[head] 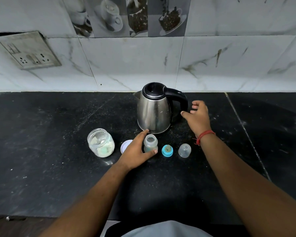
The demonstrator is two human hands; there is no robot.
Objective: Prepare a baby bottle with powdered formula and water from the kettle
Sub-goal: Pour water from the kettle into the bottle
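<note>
Here left hand (137, 151) grips open bottle (150, 143); right hand (197, 115) fingers spread beside kettle (154, 108) handle; kettle logo unreadable

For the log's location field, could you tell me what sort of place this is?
Most likely a home kitchen: a steel electric kettle stands on a dark stone counter below a tiled wall with coffee-cup pictures and a wall socket.

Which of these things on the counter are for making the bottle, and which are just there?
For the job: kettle, baby bottle held by the left hand, formula jar, jar lid, blue teat ring, clear cap.

Just there: wall socket, coffee-picture tiles.
</note>
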